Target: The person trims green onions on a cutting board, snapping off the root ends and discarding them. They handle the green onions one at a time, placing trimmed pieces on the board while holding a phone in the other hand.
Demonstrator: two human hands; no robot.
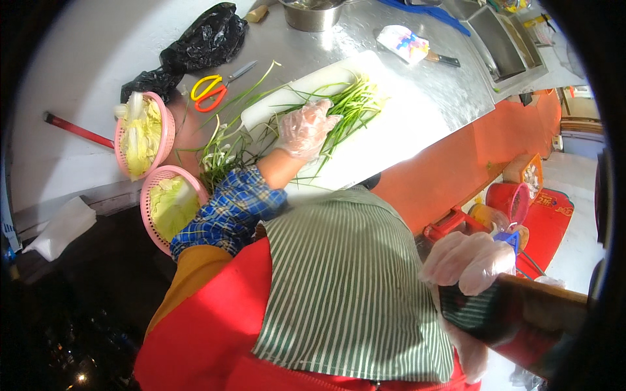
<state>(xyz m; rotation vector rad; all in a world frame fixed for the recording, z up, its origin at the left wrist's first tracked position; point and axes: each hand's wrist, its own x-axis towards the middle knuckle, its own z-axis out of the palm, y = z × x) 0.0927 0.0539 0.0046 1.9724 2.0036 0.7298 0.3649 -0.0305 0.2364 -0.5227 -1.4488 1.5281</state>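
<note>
A bundle of thin scallions [359, 105] lies across the white cutting board [391, 134]. My left hand [303, 128], in a clear plastic glove, is closed over their green stalks, with the fingertips towards the right. More loose scallions [222, 156], tangled and dark green, lie off the board's left end beside my plaid sleeve. At the right, close to the camera, my gloved right hand [469, 264] grips a glossy dark flat object [513, 308] with a brown edge, perhaps a phone. Its surface reflects the stripes of my apron, and the picture's rim cuts off its far end.
Scissors [217, 93] with yellow and red handles lie left of the board. Two pink baskets [169, 117] hold cabbage leaves. A black plastic bag [205, 44], a metal pot [313, 17] and a partly covered knife [442, 59] are farther back. A sink [501, 44] is at upper right.
</note>
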